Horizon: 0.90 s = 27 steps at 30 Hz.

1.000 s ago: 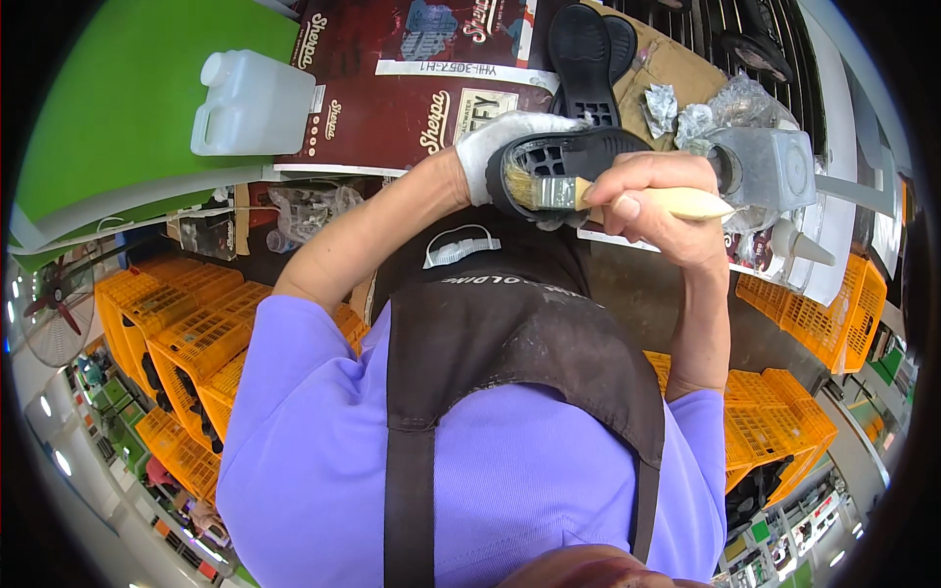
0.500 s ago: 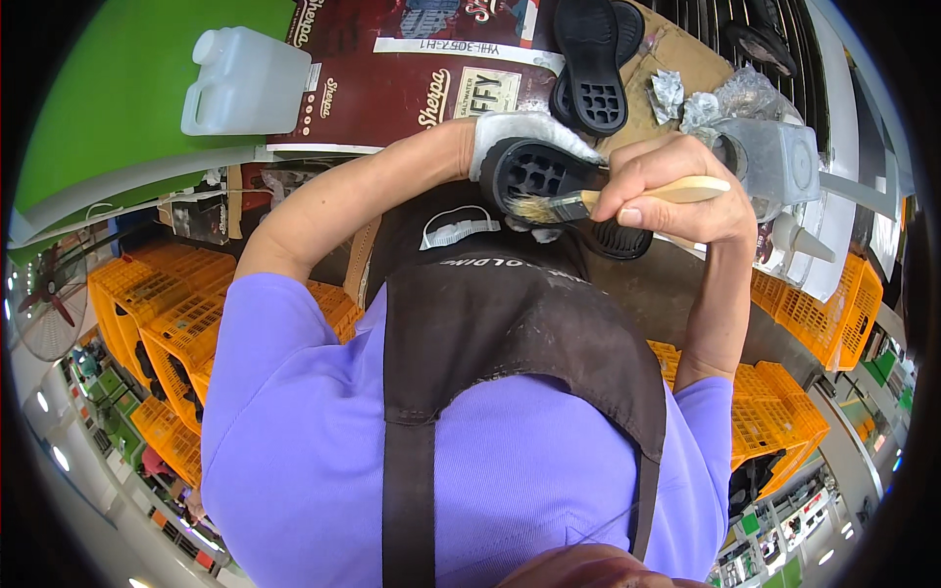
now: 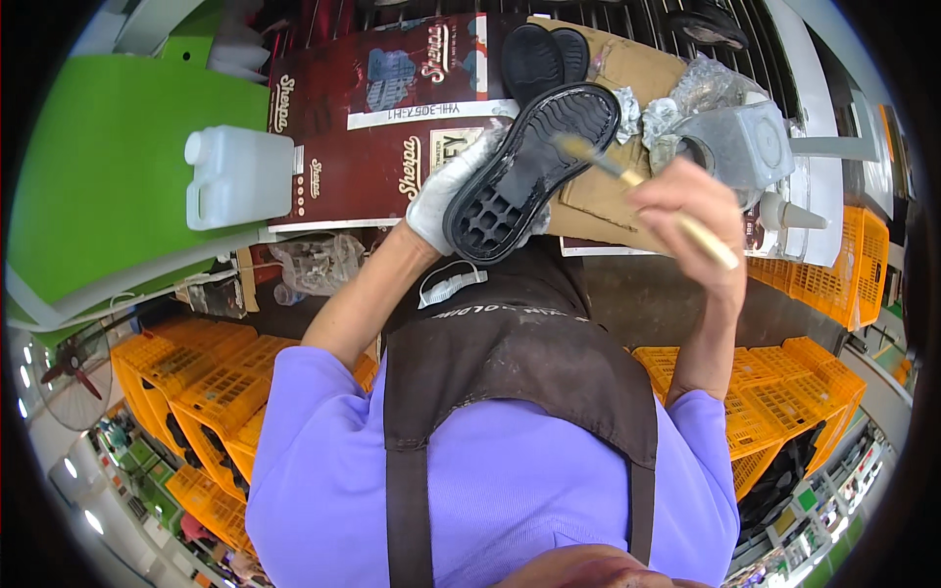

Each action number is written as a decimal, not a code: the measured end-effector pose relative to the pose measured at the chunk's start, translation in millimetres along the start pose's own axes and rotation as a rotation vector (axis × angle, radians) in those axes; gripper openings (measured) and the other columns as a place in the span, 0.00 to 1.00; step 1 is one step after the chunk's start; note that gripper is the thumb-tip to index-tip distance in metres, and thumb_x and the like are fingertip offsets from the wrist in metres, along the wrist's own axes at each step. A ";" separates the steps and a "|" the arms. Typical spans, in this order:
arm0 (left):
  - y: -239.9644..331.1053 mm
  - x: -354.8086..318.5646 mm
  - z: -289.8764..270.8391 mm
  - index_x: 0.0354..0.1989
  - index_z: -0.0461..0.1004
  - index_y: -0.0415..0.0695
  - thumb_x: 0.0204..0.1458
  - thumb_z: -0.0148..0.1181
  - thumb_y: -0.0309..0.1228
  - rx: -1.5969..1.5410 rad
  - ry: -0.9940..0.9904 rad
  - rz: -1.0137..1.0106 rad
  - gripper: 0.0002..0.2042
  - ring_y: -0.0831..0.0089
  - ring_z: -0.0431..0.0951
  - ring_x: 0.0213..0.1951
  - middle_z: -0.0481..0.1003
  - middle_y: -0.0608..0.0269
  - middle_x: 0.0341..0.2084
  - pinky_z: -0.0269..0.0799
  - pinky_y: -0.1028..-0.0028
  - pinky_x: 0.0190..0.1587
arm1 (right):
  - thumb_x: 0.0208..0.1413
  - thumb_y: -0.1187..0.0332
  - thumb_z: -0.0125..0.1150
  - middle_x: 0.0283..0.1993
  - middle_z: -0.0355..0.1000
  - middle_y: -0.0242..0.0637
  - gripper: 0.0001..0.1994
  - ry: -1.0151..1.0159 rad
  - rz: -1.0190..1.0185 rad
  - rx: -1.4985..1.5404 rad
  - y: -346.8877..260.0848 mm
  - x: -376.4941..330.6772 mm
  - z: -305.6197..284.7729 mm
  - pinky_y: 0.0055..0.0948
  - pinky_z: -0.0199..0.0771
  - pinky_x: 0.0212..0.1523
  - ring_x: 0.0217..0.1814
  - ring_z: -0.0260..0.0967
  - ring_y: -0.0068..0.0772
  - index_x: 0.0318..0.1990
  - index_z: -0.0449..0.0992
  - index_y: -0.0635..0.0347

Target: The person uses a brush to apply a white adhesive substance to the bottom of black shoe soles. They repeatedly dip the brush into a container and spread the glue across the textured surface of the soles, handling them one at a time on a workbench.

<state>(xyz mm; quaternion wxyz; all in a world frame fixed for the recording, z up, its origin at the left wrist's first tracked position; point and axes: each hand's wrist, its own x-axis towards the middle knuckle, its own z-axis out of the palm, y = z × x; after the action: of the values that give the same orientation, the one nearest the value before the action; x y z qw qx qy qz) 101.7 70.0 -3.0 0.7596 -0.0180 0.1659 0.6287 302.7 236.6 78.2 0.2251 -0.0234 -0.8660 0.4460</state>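
Observation:
In a white glove, my left hand (image 3: 446,201) is closed around the near-left side of a black shoe sole (image 3: 520,181), tilted with its hollow, ribbed inside facing up. The heel end, with square cavities, points toward me; the middle looks wet and shiny. My bare right hand (image 3: 696,211) grips a paintbrush (image 3: 629,177) by its pale wooden handle. Its bristles are over the forefoot of the sole, slightly blurred; whether they touch I cannot tell. Just beyond lie other black soles (image 3: 534,64) on the work surface.
A white jug (image 3: 240,176) stands at the left by a green surface (image 3: 118,157). To the right are a clear plastic container (image 3: 745,147), crumpled plastic (image 3: 711,88), a nozzle-tipped bottle (image 3: 794,214) and brown cardboard (image 3: 637,73). Orange crates (image 3: 784,392) stand on both sides of me.
The sole has swung out and away from my body, its inside now fully in view. My right hand has drawn the brush from the heel cavities to the forefoot.

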 end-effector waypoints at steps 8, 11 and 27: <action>2.1 -6.9 -0.6 0.51 0.65 0.38 0.59 0.38 0.48 0.099 -0.036 -0.167 0.25 0.53 0.77 0.30 0.74 0.45 0.38 0.78 0.62 0.29 | 0.40 0.78 0.64 0.27 0.67 0.34 0.13 -0.053 0.099 -0.082 7.2 -5.8 24.5 0.25 0.67 0.28 0.29 0.68 0.31 0.37 0.78 0.56; -3.8 -10.2 1.8 0.52 0.65 0.37 0.61 0.38 0.43 0.042 -0.008 -0.128 0.22 0.59 0.78 0.35 0.73 0.48 0.41 0.77 0.61 0.36 | 0.45 0.78 0.62 0.27 0.67 0.37 0.10 0.046 0.125 -0.210 20.8 -4.8 16.6 0.27 0.67 0.29 0.28 0.68 0.33 0.37 0.77 0.60; -7.4 -8.3 -3.8 0.54 0.63 0.39 0.62 0.34 0.43 0.272 0.043 0.111 0.22 0.68 0.75 0.41 0.73 0.55 0.42 0.70 0.70 0.47 | 0.48 0.71 0.63 0.22 0.69 0.31 0.07 0.038 0.287 0.371 -12.4 -9.2 61.5 0.24 0.65 0.21 0.21 0.65 0.22 0.34 0.78 0.63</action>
<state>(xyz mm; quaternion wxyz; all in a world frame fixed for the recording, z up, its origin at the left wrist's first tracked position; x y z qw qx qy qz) 106.7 59.7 -5.6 0.7154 0.0810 0.2665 0.6408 287.7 180.1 53.7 0.1759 -0.1127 -0.7527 0.6244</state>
